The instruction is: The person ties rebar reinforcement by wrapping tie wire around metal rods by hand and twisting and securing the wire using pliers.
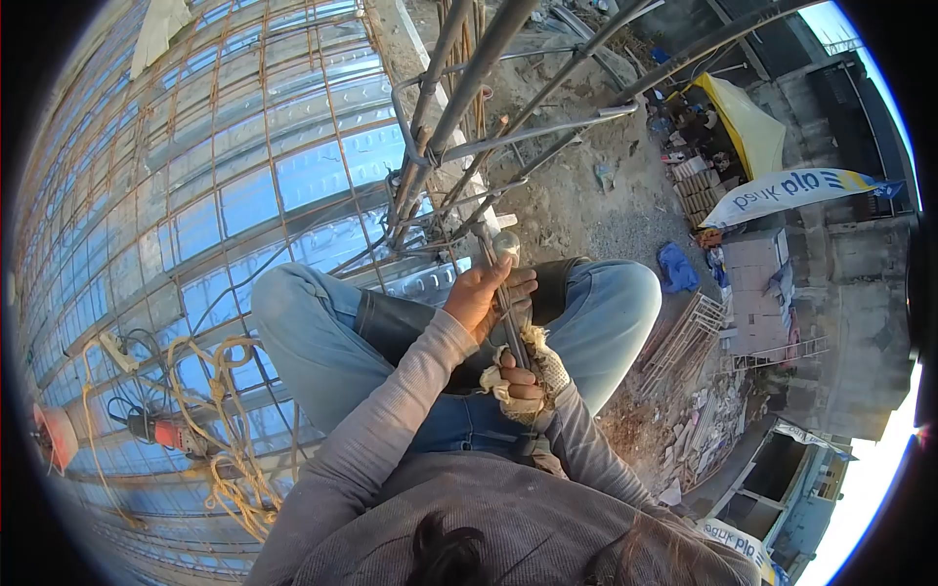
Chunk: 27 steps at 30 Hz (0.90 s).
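My bare left hand (479, 293) is closed around a dark metal bar (515, 337) in front of my lap, the thumb near its far end. The bar's exact kind is hard to make out. My right hand (523, 384), in a worn, pale glove with bare fingertips showing, grips the near end of the same bar. A rounded, pale, glassy-looking thing (505, 244) shows just beyond my left thumb; I cannot tell whether it touches the bar. Both hands are between my bent knees, over my jeans (596, 327).
On my left lies a rebar grid (269, 137) over shiny metal decking. Rope (230, 371) and a red power tool (178, 437) rest there. Steel poles (469, 83) rise ahead. To the right, a drop leads to ground with rubble, a yellow canopy (747, 122) and a banner (787, 195).
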Available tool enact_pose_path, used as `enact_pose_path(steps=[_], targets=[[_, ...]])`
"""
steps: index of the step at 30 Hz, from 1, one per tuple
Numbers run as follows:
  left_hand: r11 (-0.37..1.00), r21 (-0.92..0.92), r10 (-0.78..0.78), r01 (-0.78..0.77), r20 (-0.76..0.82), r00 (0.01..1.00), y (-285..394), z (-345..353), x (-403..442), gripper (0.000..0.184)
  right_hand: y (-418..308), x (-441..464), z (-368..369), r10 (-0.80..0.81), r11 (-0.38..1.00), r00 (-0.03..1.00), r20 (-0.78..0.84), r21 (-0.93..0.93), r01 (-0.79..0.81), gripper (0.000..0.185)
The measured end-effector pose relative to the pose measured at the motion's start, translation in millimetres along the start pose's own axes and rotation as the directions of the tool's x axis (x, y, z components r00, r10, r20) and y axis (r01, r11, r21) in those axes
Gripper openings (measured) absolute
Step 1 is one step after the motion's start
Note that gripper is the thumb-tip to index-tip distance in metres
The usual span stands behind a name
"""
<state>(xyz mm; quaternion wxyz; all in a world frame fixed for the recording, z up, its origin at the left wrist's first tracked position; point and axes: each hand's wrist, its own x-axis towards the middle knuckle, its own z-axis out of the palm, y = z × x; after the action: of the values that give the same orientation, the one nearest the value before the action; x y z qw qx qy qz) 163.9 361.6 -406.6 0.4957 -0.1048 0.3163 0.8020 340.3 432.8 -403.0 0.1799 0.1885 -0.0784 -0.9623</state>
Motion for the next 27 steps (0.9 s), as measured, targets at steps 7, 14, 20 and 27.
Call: enact_pose_path(steps=[7, 14, 20, 27], targets=[[0.978, 0.21, 0.039, -0.005, -0.162, 0.986, -23, -4, 2, 0.038, 34, 0, 7, -0.418, 0.859, 0.773, -0.478, -0.485, 0.164, 0.06], [0.889, 0.446, 0.225, -0.101, -0.233, 0.946, -21, -6, 12, 0.032, 43, -3, 15, -0.518, 0.756, 0.711, -0.476, -0.643, 0.121, 0.048], [0.97, 0.24, 0.094, -0.045, -0.195, 0.976, -20, -5, 17, 0.032, 9, 12, 48, -0.47, 0.604, 0.648, -0.599, -0.754, -0.258, 0.036], [0.998, 0.056, 0.014, -0.014, 0.008, 1.0, -20, -17, 21, 0.034, 5, 20, 25, -0.728, -0.158, 0.67, -0.146, -0.915, -0.371, 0.037]])
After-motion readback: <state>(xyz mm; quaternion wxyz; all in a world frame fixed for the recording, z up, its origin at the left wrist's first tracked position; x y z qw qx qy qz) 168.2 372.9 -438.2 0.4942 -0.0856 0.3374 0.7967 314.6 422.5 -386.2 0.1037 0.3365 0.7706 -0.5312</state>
